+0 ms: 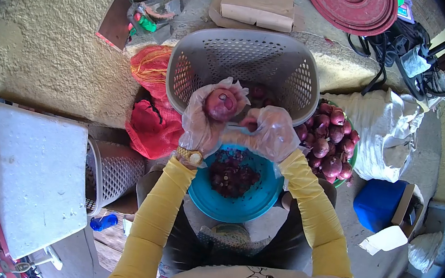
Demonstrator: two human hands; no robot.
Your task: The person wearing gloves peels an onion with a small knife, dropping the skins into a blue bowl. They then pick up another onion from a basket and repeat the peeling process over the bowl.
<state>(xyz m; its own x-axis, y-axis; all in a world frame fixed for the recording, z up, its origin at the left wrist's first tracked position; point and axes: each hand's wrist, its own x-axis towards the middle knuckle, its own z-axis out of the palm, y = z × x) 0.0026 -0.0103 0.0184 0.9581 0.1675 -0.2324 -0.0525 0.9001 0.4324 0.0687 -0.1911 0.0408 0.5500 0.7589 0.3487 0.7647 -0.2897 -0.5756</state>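
Three containers sit around the person's knees. Largest is the grey perforated basket (245, 59), tipped toward the camera, with a few red onions showing deep inside it behind the hands. Next in size is the teal bowl (237, 206) held in the lap, its bottom covered with dark purple onion skins and trimmings. To the right, a green-rimmed basin (353, 156) is heaped with whole red onions (329, 143), pressed against a white sack (385, 130).

On the left side, a white mesh basket (111, 173) stands beside a white foam slab (32, 172), with red net bags (152, 109) piled just beyond it.

Both hands wear thin clear plastic gloves over yellow sleeves. The left hand (205, 120), with a gold watch (190, 156) at the wrist, is closed around one peeled red onion (221, 104), holding it up in front of the grey basket's rim and above the teal bowl. The right hand (270, 133) is clenched just beside that onion; whatever it grips is too hidden by the glove to tell.
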